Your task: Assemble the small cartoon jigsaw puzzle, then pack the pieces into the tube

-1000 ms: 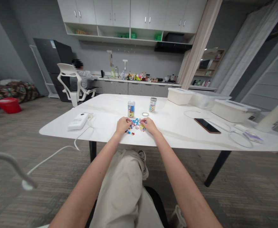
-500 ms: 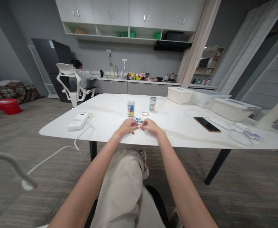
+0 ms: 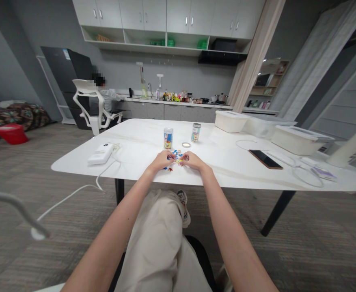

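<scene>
Two forearms reach over the near edge of the desk. Just inside that edge, the left grip and right grip face each other, fingers curled in, tips low among the pieces, a loose scatter of blue, yellow and red lying between and just past them. At this size the fingertips blur into the colours, so I cannot tell whether either grip is clamped on a piece or parted over it. The step in hand looks like fingertip handling of the pieces, both sides at the same small patch; the next move seems to call for a light pinch on one bit without shoving its neighbours. Beyond stands a printed can, upright, with a lid flat to its right and a second can upright behind the lid. Far off, a person sits in a white chair.
</scene>
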A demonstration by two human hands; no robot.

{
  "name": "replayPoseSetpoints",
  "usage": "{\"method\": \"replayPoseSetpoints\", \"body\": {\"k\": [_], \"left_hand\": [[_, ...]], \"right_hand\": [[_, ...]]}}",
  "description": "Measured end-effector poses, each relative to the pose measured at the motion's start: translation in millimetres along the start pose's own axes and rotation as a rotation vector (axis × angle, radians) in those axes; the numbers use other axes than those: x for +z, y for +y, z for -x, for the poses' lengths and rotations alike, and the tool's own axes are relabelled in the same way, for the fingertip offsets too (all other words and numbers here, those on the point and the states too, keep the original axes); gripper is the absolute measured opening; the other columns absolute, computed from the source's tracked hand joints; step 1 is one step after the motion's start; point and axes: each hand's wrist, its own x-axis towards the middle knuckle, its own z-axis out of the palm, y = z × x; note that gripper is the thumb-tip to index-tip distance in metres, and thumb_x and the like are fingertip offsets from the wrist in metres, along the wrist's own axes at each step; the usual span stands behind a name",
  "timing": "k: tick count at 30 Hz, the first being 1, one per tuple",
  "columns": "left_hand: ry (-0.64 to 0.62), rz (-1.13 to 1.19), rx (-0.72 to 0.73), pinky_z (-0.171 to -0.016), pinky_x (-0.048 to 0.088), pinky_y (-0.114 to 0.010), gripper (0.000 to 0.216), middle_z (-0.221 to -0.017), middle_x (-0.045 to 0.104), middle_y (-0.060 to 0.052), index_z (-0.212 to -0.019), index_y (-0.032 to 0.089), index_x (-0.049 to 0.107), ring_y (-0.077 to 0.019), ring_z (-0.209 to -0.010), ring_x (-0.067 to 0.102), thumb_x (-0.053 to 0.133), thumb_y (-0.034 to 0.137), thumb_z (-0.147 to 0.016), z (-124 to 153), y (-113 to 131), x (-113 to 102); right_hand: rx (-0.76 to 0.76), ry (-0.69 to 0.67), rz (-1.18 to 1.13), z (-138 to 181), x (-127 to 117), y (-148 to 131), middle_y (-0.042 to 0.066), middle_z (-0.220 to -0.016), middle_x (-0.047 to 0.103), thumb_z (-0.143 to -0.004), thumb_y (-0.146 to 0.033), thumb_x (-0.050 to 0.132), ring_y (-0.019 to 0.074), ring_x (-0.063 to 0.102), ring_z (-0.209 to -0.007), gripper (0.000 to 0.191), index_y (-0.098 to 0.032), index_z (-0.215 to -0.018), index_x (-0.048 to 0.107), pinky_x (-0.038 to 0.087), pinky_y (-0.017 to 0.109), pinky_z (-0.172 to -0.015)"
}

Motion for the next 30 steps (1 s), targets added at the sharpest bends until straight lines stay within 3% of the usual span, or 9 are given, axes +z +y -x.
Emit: {"method": "replayPoseSetpoints", "body": {"k": [4,12,18,22,30], "left_hand": [[0.007,-0.081,0.030,-0.092,0.046,-0.033,0.020,-0.095,0.069,-0.005,-0.084,0.021,0.076,-0.0228,-0.096,0.062,0.058,0.025,-0.075,0.6,-0.6,1.2],[0.105,0.004,0.004,-0.081,0.048,-0.031,0.011,-0.086,0.068,-0.005,-0.081,0.018,0.066,-0.0192,-0.082,0.060,0.061,0.028,-0.080,1.2,-1.4,0.3],[0.253,-0.246,-0.093,-0.087,0.044,-0.037,0.017,-0.092,0.070,-0.010,-0.080,0.020,0.071,-0.0259,-0.092,0.062,0.055,0.017,-0.082,5.8,3.5,-3.6],[0.214,-0.348,-0.118,-0.089,0.042,-0.041,0.023,-0.097,0.071,-0.012,-0.082,0.019,0.073,-0.0294,-0.097,0.062,0.051,0.012,-0.081,8.9,11.1,-3.6],[0.196,-0.357,-0.097,-0.089,0.041,-0.039,0.022,-0.098,0.069,-0.012,-0.090,0.018,0.068,-0.0289,-0.102,0.061,0.050,0.010,-0.080,10.1,20.3,-5.9]], "right_hand": [[-0.014,0.020,-0.007,0.6,0.8,-2.3,0.003,-0.082,0.064,-0.068,-0.015,0.074,0.0142,0.056,-0.076,0.012,-0.016,-0.078,0.069,0.043,0.027,-0.074],[-0.043,0.009,-0.009,-1.5,2.6,-1.4,0.003,-0.079,0.065,-0.066,-0.013,0.073,0.0140,0.056,-0.072,0.006,-0.016,-0.071,0.070,0.042,0.026,-0.072],[-0.061,-0.014,-0.047,-1.7,1.9,0.7,0.003,-0.080,0.065,-0.068,-0.015,0.072,0.0134,0.055,-0.072,0.006,-0.016,-0.073,0.071,0.042,0.025,-0.072],[-0.040,-0.058,-0.040,-2.4,0.5,1.4,0.003,-0.086,0.065,-0.060,-0.017,0.080,0.0144,0.055,-0.077,0.022,-0.016,-0.081,0.071,0.042,0.026,-0.075],[-0.026,-0.021,-0.083,-2.8,4.2,2.0,0.000,-0.083,0.064,-0.061,-0.012,0.075,0.0123,0.053,-0.073,0.024,-0.016,-0.083,0.067,0.043,0.026,-0.074]]}}
